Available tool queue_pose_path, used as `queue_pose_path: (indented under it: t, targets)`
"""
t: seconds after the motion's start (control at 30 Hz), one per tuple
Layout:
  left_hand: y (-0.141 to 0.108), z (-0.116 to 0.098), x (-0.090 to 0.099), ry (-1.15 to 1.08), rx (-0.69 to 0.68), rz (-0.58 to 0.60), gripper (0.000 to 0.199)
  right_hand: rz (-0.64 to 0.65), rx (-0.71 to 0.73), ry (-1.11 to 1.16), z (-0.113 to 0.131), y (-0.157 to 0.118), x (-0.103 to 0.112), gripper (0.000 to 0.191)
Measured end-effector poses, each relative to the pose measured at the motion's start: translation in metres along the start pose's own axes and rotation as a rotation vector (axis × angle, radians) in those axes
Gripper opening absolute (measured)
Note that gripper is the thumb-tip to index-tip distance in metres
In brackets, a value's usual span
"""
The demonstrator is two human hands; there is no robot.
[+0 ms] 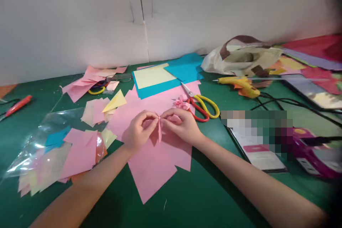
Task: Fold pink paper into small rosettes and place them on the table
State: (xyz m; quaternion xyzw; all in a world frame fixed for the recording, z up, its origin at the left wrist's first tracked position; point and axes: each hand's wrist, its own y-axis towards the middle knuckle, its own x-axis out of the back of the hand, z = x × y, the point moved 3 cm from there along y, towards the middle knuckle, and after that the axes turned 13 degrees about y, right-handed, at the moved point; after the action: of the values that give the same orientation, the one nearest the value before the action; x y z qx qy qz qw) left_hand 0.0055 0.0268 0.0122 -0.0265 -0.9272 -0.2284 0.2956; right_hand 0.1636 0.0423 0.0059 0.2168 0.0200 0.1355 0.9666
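A small folded piece of pink paper [160,131] hangs between my two hands at the middle of the view. My left hand [141,128] pinches its top from the left, and my right hand [183,125] pinches the same top edge from the right, fingertips nearly touching. Under both hands lie large pink sheets [152,174]. Just beyond my right hand sit a small pink paper flower [181,102] and scissors [204,107] with red and yellow handles, blades pointing away to the left.
Blue and cream sheets [155,76] lie behind the hands. A plastic bag with paper pieces [34,142] is at left, near a red tool [18,107]. At right are a yellow glue gun [243,84], cables, a phone [262,153], a purple object [315,153] and a cloth bag [240,57].
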Motion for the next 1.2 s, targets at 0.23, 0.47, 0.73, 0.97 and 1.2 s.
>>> queue_pose_path:
  t: [0.23,0.47,0.73,0.97,1.2]
  targets:
    - [0.003,-0.001,-0.003,-0.036,-0.017,0.044,0.006,0.036,-0.011,-0.016,0.002,-0.002,0.0,0.006]
    - [0.002,0.0,-0.004,-0.015,0.015,0.137,0.009,0.077,0.013,-0.1,0.006,-0.002,-0.001,0.009]
    - [0.002,0.003,-0.006,-0.061,0.214,0.081,0.007,-0.013,-0.081,-0.092,-0.003,-0.001,0.001,0.007]
    - [0.003,0.005,-0.007,-0.008,0.257,0.065,0.007,-0.008,-0.148,-0.091,-0.004,-0.001,0.0,0.004]
    - [0.003,-0.004,-0.003,0.006,0.212,0.041,0.011,0.012,-0.094,-0.156,-0.001,-0.001,-0.001,0.006]
